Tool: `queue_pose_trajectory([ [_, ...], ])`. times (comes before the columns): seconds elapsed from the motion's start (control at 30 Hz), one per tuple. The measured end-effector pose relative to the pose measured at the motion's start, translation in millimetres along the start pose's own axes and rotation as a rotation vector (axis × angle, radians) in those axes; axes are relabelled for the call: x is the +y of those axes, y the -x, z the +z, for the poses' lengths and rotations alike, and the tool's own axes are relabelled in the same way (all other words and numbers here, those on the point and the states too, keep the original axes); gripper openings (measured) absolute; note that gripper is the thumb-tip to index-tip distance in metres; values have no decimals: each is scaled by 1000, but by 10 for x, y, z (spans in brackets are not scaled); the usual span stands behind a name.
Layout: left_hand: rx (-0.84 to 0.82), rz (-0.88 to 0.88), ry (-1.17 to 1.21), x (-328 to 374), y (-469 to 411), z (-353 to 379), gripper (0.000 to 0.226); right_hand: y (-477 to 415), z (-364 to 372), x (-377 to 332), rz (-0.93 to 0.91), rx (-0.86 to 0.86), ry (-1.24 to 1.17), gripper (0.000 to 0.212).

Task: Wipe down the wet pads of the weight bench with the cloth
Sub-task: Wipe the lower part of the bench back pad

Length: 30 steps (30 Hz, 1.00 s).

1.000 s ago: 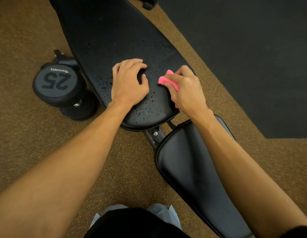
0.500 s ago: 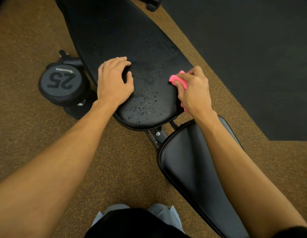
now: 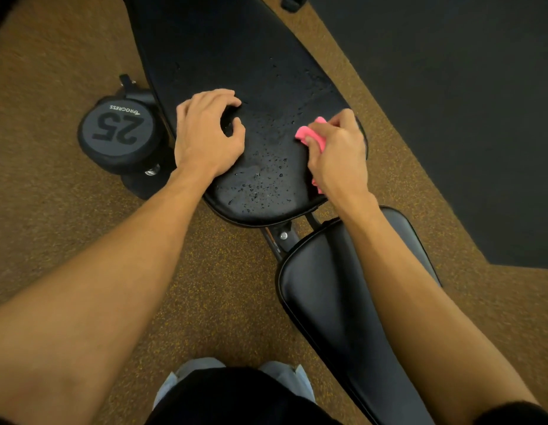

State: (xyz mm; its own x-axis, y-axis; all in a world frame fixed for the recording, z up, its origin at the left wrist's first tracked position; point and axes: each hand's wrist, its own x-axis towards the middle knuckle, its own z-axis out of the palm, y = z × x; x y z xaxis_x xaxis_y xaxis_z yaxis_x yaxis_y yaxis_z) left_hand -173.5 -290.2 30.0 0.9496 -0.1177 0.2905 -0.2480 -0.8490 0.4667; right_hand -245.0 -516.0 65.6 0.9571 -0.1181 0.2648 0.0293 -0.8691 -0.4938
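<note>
The long black back pad (image 3: 236, 56) of the weight bench runs away from me, its near end beaded with water drops (image 3: 263, 182). My right hand (image 3: 337, 154) grips a pink cloth (image 3: 309, 134) and presses it on the pad's right edge. My left hand (image 3: 205, 133) rests on the pad's left side with its fingers curled and nothing in them. The black seat pad (image 3: 337, 302) lies nearer to me, partly under my right forearm.
A black dumbbell (image 3: 118, 128) marked 25 lies on the brown speckled floor (image 3: 67, 210) against the bench's left side. The metal frame joint (image 3: 282, 236) links the two pads. Dark matting (image 3: 450, 118) covers the floor at the right. My legs show at the bottom edge.
My right hand with the cloth slid right to the pad's edge, then a little back inward. My left hand shifted left across the pad and its fingers curled more.
</note>
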Motion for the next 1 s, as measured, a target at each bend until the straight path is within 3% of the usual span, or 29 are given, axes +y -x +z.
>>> queue_pose_trajectory([
  [0.17,9,-15,-14,-21,-4,10,38,255,29,-174,-160,-106,-48,20],
  [0.4,10,-14,-23,-12,2,0,38,195,55,-80,-2,-3,-34,17],
  [0.6,4,1,-7,-3,11,-14,39,455,-61,-114,-108,-88,-94,19],
  [0.77,7,0,3,-24,12,-21,40,363,-53,-54,65,27,-14,21],
  [1.0,3,-11,-3,-34,40,3,42,637,-104,-113,-88,-64,-56,24],
])
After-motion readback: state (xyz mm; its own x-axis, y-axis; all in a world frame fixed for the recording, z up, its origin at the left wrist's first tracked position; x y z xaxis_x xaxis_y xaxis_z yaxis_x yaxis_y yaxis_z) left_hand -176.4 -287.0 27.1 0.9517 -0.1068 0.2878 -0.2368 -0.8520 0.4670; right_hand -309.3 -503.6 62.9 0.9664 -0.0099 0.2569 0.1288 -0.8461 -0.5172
